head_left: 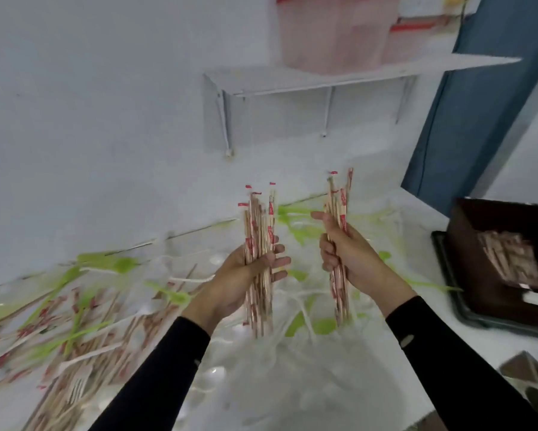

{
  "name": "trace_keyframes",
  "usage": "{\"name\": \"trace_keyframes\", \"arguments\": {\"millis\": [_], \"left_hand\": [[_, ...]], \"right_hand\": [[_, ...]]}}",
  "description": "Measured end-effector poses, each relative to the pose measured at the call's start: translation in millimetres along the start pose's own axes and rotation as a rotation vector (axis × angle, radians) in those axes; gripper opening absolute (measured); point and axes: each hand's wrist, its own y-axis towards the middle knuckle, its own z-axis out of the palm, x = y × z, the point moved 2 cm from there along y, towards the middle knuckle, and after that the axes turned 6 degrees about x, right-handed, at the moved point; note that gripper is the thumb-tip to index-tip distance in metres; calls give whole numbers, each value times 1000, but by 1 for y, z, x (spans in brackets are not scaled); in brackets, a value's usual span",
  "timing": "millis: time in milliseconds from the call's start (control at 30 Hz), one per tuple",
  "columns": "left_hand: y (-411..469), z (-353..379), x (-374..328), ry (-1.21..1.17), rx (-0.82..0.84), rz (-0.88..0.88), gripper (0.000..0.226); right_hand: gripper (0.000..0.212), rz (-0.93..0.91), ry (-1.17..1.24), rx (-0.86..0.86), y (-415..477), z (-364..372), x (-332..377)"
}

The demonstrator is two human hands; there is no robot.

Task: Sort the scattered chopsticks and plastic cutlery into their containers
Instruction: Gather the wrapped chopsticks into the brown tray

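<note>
Where the white table (348, 387) fills the lower view, we find loose chopsticks (84, 334) strewn across its left side. They are mixed with green cutlery (112, 264) and white cutlery (78, 384), all lying below and to the left of the hands. At the right edge a dark brown container (479, 244) stands on a black tray (466, 309) with chopsticks inside it, near the right hand but not touching it. Both hands are raised above the table, apart from each other. The left hand (246, 275) curls round a thick bundle (258, 231) held upright, and the right hand (351, 253) grips a thinner bundle (339, 209), also upright. In both we see pale wooden sticks in wrappers with red print and red tips, their ends uneven above and below each fist. Blur hides finer detail.
</note>
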Motion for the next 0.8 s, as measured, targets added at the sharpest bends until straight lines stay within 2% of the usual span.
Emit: {"name": "trace_keyframes", "arguments": {"millis": [167, 333, 533, 700, 800], "left_hand": [[87, 123, 21, -41, 124, -5, 23], [172, 248, 30, -112, 185, 104, 21], [237, 366, 54, 17, 273, 165, 20], [263, 404, 128, 35, 252, -14, 33], [261, 410, 161, 160, 164, -104, 21]], "right_hand": [[25, -81, 90, -205, -16, -129, 41], [26, -245, 76, -346, -37, -240, 101], [29, -343, -143, -563, -51, -347, 125], [34, -172, -223, -639, -60, -391, 66], [25, -7, -320, -639, -62, -408, 30]]}}
